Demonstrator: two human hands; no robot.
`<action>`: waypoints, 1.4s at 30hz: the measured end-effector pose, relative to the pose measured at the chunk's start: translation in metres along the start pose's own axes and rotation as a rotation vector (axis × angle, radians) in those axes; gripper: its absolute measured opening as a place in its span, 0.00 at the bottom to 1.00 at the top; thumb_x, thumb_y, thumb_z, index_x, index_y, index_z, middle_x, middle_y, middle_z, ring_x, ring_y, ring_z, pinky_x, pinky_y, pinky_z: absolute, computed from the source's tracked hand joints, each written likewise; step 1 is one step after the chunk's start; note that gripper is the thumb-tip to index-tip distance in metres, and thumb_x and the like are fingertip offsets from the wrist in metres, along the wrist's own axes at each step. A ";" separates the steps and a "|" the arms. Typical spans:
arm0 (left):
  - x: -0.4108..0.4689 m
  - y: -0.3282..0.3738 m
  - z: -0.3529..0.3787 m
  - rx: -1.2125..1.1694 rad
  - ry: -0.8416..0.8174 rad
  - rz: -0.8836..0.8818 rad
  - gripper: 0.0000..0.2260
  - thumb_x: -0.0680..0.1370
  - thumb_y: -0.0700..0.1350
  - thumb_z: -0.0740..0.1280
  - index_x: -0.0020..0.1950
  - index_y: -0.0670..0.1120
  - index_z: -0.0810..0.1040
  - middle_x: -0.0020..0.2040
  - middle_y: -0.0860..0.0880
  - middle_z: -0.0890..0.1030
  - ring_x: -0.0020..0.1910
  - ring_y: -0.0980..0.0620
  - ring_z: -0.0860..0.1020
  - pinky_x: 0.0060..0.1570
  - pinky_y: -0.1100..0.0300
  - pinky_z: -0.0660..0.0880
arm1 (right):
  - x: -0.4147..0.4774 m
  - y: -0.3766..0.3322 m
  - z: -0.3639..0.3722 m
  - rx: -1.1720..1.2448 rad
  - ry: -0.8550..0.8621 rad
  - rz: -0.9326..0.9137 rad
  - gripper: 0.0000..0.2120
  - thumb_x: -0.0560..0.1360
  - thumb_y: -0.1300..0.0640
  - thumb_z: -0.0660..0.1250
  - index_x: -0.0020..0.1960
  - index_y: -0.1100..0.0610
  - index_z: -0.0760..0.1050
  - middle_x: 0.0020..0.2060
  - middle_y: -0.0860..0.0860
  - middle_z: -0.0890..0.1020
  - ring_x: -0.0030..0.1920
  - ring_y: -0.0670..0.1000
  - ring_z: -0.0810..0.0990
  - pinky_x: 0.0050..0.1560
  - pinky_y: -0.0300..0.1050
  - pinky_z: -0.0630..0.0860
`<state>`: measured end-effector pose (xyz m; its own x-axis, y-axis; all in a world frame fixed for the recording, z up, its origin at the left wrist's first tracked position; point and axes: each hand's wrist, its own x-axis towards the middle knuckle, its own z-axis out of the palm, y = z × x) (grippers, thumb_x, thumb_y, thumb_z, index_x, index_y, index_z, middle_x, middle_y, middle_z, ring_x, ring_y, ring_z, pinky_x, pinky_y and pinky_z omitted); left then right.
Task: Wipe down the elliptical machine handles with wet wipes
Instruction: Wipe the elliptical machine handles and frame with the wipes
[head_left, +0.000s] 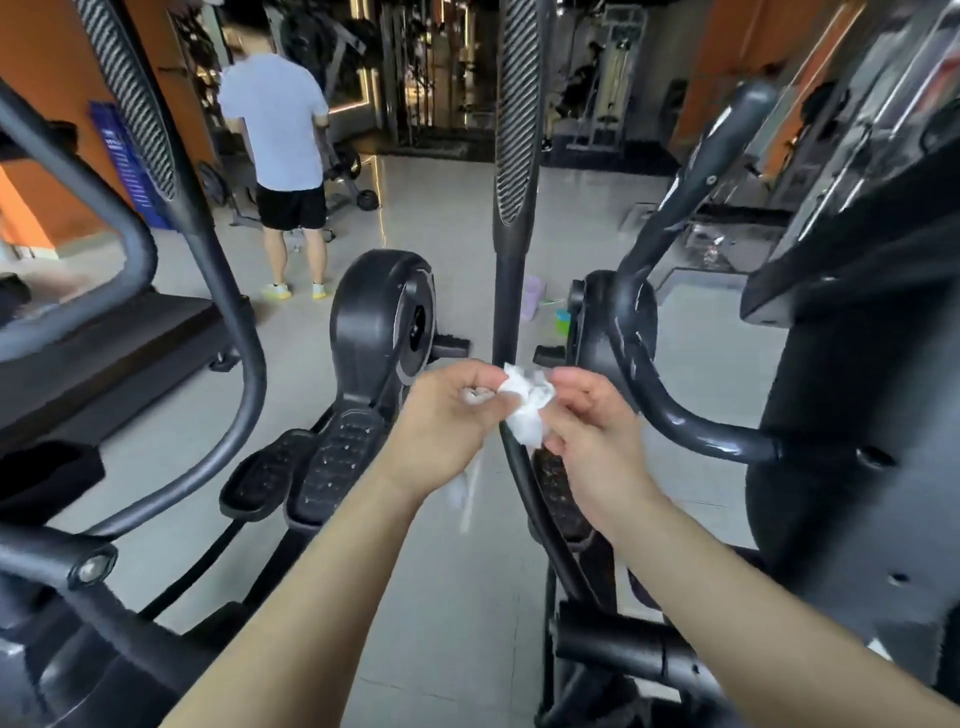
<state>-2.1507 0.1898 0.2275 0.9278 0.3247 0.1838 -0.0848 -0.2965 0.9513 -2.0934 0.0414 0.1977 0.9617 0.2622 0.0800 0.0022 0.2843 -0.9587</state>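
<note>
Mostly, the right of the scene is filled by the black body of an elliptical machine (841, 467), its curved fixed handle (675, 410) bending out toward the centre. A neighbouring machine's grey bars (228, 312) sweep down the left side. Up the middle runs the long moving handle (511, 156), with a ribbed grip at its far end. A person (280, 130) in a pale shirt stands far left, back turned. Nearer lie a flywheel housing (384, 317) and two foot pedals (332, 467). At near centre the left hand (447, 415) and right hand (592, 431) meet, each with fingers curled and pinching one side of a crumpled white wet wipe (527, 410). It sits just in front of the moving handle's lower stretch; whether it touches the bar cannot be told.
</note>
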 end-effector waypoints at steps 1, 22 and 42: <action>0.013 -0.002 -0.008 -0.020 -0.018 0.012 0.01 0.78 0.41 0.74 0.49 0.45 0.84 0.33 0.63 0.79 0.27 0.63 0.73 0.31 0.70 0.69 | 0.007 -0.002 0.011 0.012 0.029 -0.019 0.13 0.77 0.74 0.67 0.53 0.58 0.78 0.36 0.48 0.83 0.30 0.44 0.75 0.32 0.37 0.72; 0.149 0.104 -0.103 -0.050 -0.080 0.354 0.04 0.78 0.48 0.72 0.51 0.55 0.86 0.40 0.66 0.83 0.42 0.66 0.79 0.51 0.62 0.76 | 0.077 -0.102 0.100 -0.199 0.453 -0.416 0.04 0.78 0.64 0.73 0.52 0.58 0.83 0.43 0.53 0.86 0.42 0.49 0.82 0.54 0.54 0.81; 0.256 0.193 -0.104 -0.359 -0.351 0.577 0.05 0.80 0.54 0.70 0.55 0.61 0.84 0.26 0.59 0.77 0.28 0.57 0.74 0.27 0.66 0.70 | 0.141 -0.293 0.182 -0.295 0.771 -1.204 0.06 0.77 0.55 0.74 0.54 0.52 0.84 0.47 0.57 0.86 0.45 0.45 0.84 0.55 0.41 0.81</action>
<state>-1.9676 0.3085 0.4840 0.7568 -0.1154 0.6434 -0.6480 -0.0027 0.7617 -2.0083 0.1631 0.5392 0.2428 -0.5691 0.7856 0.8590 -0.2502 -0.4467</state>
